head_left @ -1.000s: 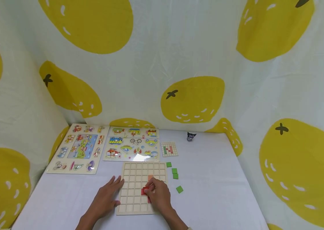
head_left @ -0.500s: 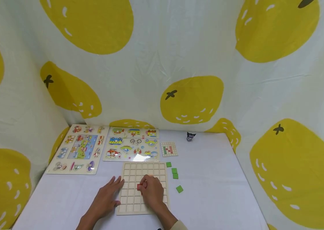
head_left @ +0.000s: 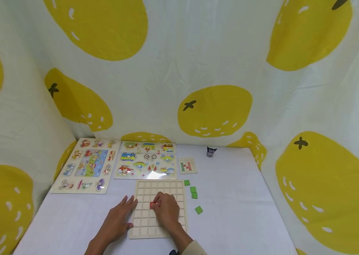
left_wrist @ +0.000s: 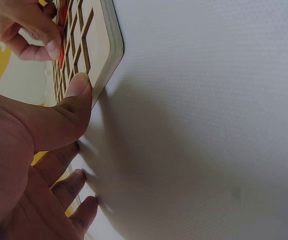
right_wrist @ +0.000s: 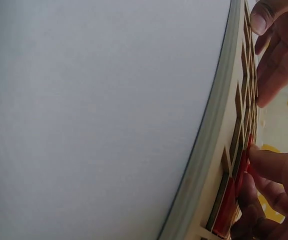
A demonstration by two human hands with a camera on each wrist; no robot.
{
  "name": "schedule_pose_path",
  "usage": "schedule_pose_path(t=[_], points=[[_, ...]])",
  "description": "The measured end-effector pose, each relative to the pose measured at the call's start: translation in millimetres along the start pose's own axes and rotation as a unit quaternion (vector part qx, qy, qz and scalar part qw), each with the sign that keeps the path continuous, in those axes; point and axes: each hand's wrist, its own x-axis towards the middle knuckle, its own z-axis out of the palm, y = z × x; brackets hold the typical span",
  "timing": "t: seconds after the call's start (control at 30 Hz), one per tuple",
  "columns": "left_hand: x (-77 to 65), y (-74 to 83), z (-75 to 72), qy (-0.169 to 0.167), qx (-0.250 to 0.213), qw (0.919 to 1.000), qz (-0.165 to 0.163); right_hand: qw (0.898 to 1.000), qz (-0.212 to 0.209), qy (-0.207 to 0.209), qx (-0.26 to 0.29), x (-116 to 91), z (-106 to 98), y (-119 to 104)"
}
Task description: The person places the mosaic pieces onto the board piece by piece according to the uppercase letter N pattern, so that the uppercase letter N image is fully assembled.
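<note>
A wooden grid board [head_left: 142,232] lies on the white table. My right hand [head_left: 167,210] is over its middle, thumb and fingers pinching a red square tile [head_left: 152,205] close over a cell. In the right wrist view another red tile [right_wrist: 225,212] sits in a cell near the board's edge; from the head my right hand covers it. My left hand [head_left: 118,216] rests at the board's left side with fingers spread, its thumb [left_wrist: 79,86] on the rim. Several green square tiles [head_left: 199,210] lie loose along the board's right side.
Behind the board are a small pattern card [head_left: 187,165] with a coloured grid, a vehicle picture puzzle [head_left: 144,173] and a larger picture puzzle [head_left: 71,191] at the left. A small dark figure [head_left: 211,152] stands at the back. Lemon-print cloth [head_left: 154,88] hangs around the table.
My right hand has carried the red tile left and slightly away across the board, by about one cell. The left hand stays where it was.
</note>
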Motion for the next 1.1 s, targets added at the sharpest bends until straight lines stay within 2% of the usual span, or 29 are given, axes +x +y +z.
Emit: schedule_pose_path(t=[0.2,0.33,0.5,0.77,0.93,1.1], points=[[-1.6,-1.0,-1.2,-0.009,0.005,0.9999,-0.007,1.000,-0.004,0.001,-0.003,-1.5,0.7,-1.0],[-1.6,0.8,-3.0,-0.005,-0.002,1.0000,-0.005,1.000,-0.009,-0.012,0.021,-1.6,-5.1,4.3],[-0.8,1.9,-4.3,-0.008,-0.004,0.9999,-0.008,0.998,0.013,-0.019,0.060,6.1,-21.4,15.1],[-0.9,-0.2,-1.6,-0.014,-0.001,0.9997,-0.020,0.997,0.027,0.032,0.059,34.3,-58.3,46.9],[-0.9,-1.0,-0.4,-0.015,-0.001,0.9997,-0.021,0.998,0.036,0.045,0.039,54.4,-76.1,72.6],[-1.2,-0.5,0.3,-0.013,-0.013,0.9997,-0.018,0.998,0.035,0.042,0.012,68.5,-84.8,95.2]])
